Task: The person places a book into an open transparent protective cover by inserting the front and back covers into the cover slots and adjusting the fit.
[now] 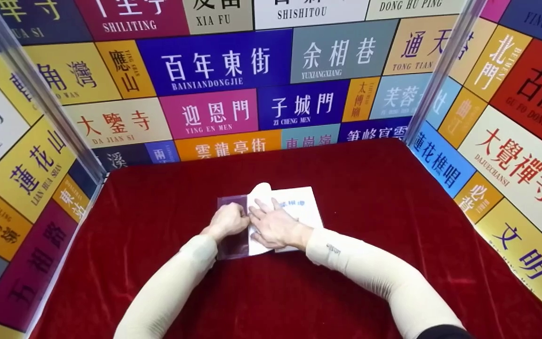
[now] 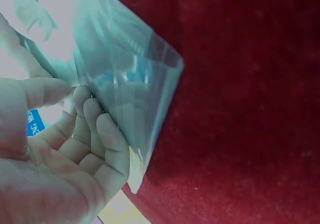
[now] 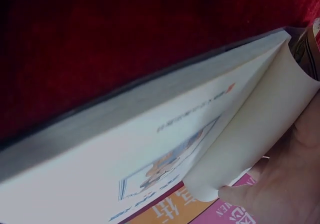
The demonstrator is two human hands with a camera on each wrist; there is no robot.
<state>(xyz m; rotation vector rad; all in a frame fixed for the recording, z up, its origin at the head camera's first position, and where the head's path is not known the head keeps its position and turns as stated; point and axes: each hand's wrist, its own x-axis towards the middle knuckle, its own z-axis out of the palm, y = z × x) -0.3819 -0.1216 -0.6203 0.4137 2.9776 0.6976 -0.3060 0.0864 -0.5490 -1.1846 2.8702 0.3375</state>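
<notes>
I see the book (image 1: 309, 217) near the clock's centre on the red counter (image 1: 374, 188), its white flap (image 1: 260, 190) curling up at nine o'clock. The clear film (image 1: 233, 247) reaches farther out at nine. My left grip (image 1: 227, 220) is closed to a pinch, thumb against fingertips, on the film's edge. My right grip (image 1: 275, 226) is spread wide, pressing the flap without grasping it.

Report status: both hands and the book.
Left hand pinches clear plastic sleeve. Right hand spread against curled white paper flap. White rectangular book on red velvet cloth. No obstruction visible.
</notes>
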